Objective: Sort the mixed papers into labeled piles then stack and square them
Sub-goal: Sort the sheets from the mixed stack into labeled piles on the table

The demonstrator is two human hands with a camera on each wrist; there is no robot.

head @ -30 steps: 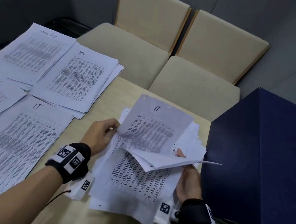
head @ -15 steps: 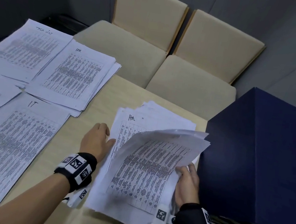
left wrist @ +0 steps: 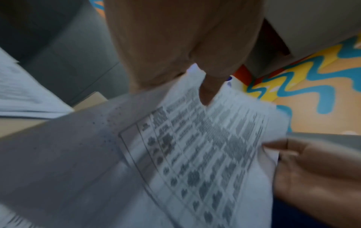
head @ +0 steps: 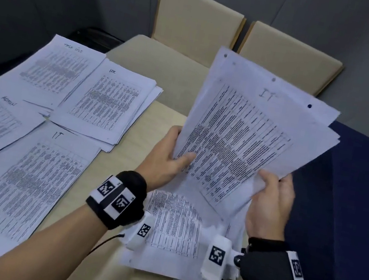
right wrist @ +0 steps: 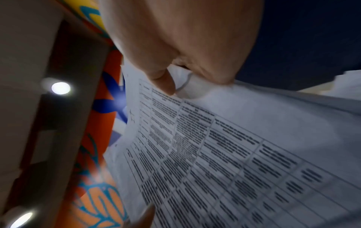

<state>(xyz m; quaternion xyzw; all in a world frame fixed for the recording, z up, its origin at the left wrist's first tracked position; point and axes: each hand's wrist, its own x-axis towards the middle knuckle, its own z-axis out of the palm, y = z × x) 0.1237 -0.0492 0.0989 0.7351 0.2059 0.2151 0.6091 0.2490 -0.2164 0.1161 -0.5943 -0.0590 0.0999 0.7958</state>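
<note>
Your left thumb [head: 183, 161] is pressing on the printed face of the IT-marked sheets [head: 241, 144], with the other left fingers hidden behind the paper, so your left hand [head: 166, 158] is pinching their lower left edge. Your right hand [head: 270, 202] is gripping the lower right corner, thumb on top, and the paper is crumpling a little there. You're holding the sheets raised and tilted toward you, above the unsorted stack [head: 173, 232] lying on the surface [head: 129, 145] under your wrists. This is thin, floppy paper, I'd say light and quick to slip apart; the sheets are already fanning at the top, so holding two opposite edges looks wise. Both forearms are reaching forward, palms turned inward. Over to your left, the IT pile [head: 27, 178] is waiting flat on the surface, with the HR pile [head: 109, 101] beyond it and two more piles further left. A dark blue box [head: 348, 214] is standing just right of your right hand.
</note>
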